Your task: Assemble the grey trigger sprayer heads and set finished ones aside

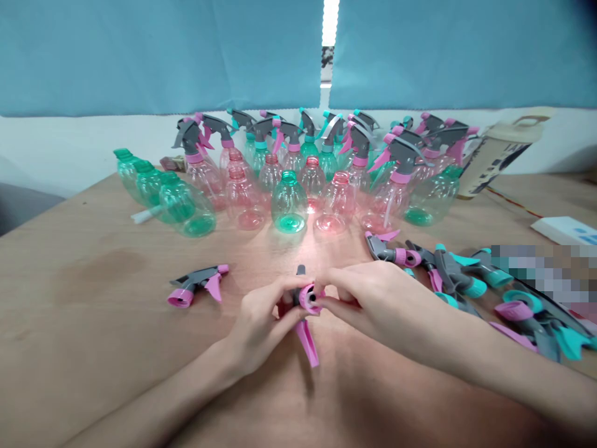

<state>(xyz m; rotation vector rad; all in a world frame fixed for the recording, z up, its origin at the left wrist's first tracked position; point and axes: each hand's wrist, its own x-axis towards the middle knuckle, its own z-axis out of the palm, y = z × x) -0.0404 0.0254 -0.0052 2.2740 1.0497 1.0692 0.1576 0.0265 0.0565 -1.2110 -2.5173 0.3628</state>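
Steadiness helps: left hand [262,314], whose grip clasps the spray head [306,341] above the worktop [112,348], should hold firmly while right hand [370,287] works gently at the pink collar [304,303], though whether its grip pinches anything cannot be told.

Left of the left hand [263,316], the desk [93,354] lies open, with one pink-and-gray sprayer [198,285] in the way. Ahead, a bare strip ends at crowded bottles [290,202] that bar passage to the wall [69,135]; on the right, a pile of spray heads [448,272] crowds the space beyond the right forearm [457,342].
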